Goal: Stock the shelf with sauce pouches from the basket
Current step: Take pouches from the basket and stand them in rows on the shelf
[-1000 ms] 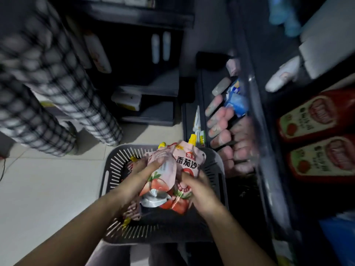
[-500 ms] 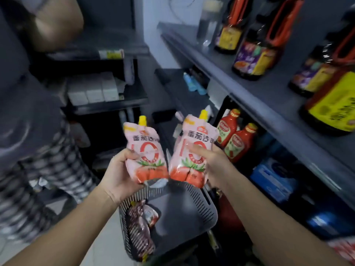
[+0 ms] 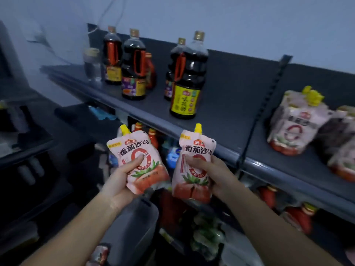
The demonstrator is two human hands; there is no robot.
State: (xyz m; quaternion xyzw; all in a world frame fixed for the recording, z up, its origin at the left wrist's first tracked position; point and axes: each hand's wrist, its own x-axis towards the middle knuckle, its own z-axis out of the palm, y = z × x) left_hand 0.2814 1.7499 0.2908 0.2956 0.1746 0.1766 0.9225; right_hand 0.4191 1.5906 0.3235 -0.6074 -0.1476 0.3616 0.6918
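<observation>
While the person faces the racking, two sauce pouches are held in the air, one per hand, side by side and not touching. Both are upright with spouts up, just in front of and below the front lip of the dark grey metal shelf (image 3: 221,120). The left hand (image 3: 121,179) grips the left pouch (image 3: 134,148), thumb laid across the printed face and fingers curled behind. The right hand (image 3: 217,173) grips the right pouch (image 3: 192,186) in the same manner. Each pouch is soft, glossy pink film with a yellow screw cap at one top corner, a red ring at centre and tomato artwork low on the face. On the shelf to the right, past a notched upright, stocked pouches (image 3: 294,127) of the same pattern lean together; at least three show, the exact count lost to blur. Further left on the same shelf stand four tall dark bottles (image 3: 189,73) with gold caps and orange handles, a fifth partly hidden behind them, and one clear jar (image 3: 92,64). Beneath the shelf are red squeeze bottles (image 3: 153,136), at least four in view. The basket (image 3: 134,223), dark grey plastic with a rounded rim, lies below the hands. One blurred packet (image 3: 99,254) shows by its lower edge; whether it is inside cannot be told.
</observation>
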